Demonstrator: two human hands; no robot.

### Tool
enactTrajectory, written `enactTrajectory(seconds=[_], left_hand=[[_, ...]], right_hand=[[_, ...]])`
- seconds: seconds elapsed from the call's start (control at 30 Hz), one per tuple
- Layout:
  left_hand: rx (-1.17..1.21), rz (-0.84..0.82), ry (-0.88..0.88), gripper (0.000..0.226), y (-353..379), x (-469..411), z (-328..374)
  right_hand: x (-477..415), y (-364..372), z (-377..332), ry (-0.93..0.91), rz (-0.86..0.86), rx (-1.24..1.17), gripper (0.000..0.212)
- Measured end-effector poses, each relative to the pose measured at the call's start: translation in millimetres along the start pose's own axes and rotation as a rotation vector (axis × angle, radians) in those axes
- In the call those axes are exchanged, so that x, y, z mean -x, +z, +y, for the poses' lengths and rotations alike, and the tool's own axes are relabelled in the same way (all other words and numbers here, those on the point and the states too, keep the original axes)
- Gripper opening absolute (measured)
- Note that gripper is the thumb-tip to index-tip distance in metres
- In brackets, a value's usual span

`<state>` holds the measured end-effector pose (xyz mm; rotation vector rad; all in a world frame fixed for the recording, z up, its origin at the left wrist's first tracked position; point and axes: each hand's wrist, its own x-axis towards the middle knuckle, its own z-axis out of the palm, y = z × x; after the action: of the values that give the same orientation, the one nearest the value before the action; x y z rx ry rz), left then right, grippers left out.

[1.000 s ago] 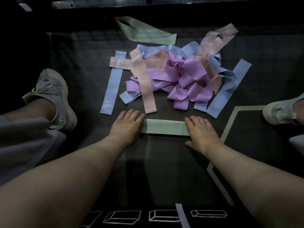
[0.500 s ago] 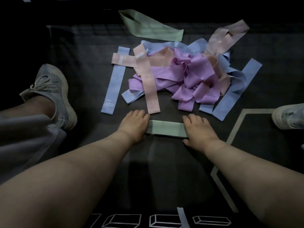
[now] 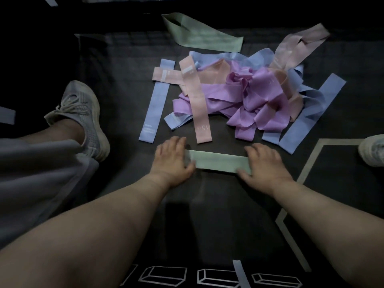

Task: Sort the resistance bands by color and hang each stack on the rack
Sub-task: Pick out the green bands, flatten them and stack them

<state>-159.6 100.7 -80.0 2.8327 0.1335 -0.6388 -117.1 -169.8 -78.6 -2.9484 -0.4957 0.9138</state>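
At the far left, a grey shoe (image 3: 83,119) rests on the dark floor mat (image 3: 124,59), with a leg in loose grey cloth (image 3: 41,173) beside it. To the right of the shoe, one blue band (image 3: 156,100) lies flat and straight, apart from the others except at its far end, where a short pink band (image 3: 166,76) crosses it. Just near of this blue band is the left hand (image 3: 173,161); its fingers are spread and quite straight, and it presses on the left end of a green band (image 3: 220,162). This green band lies flat on the mat, stretched between the two hands. Behind it a long pink band (image 3: 197,100) marked "15" points toward the person, and it leans on the mixed pile, where purple bands (image 3: 255,100) are tangled with blue and pink ones. A second green band (image 3: 201,34) lies at the far side of the pile. The right hand (image 3: 266,165) lies over the right end of the near green band, its fingers flat and its thumb at the near edge. More to the right, two long blue bands (image 3: 311,113) lie out from the pile, and a pale pink band (image 3: 299,44) lies far behind them. A grey line (image 3: 307,163) is printed on the mat, and a white shoe (image 3: 374,150) is at the right edge.
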Motion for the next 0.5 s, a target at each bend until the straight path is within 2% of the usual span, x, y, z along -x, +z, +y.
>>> enactTrajectory(seconds=[0.07, 0.1, 0.17, 0.2, 0.3, 0.5], left_hand=[[0.252, 0.142, -0.317, 0.062, -3, 6, -8], [0.394, 0.151, -0.467, 0.057, -2, 6, -12], [0.668, 0.067, -0.663, 0.054, 2, 3, -18], [0.754, 0.012, -0.695, 0.053, 4, 0, -18], [0.78, -0.104, -0.675, 0.045, 6, -5, -9], [0.652, -0.1, -0.66, 0.04, 10, -6, 0]], right_hand=[[5, 0, 3, 0.305, 0.116, -0.207, 0.067], [6, -2, 3, 0.499, 0.11, -0.348, 0.065], [4, -4, 2, 0.805, 0.025, -0.625, 0.068], [1, -2, 2, 0.888, -0.018, -0.717, 0.07], [-6, 4, 3, 0.902, -0.075, -0.789, 0.066], [-9, 8, 6, 0.819, -0.069, -0.789, 0.05]])
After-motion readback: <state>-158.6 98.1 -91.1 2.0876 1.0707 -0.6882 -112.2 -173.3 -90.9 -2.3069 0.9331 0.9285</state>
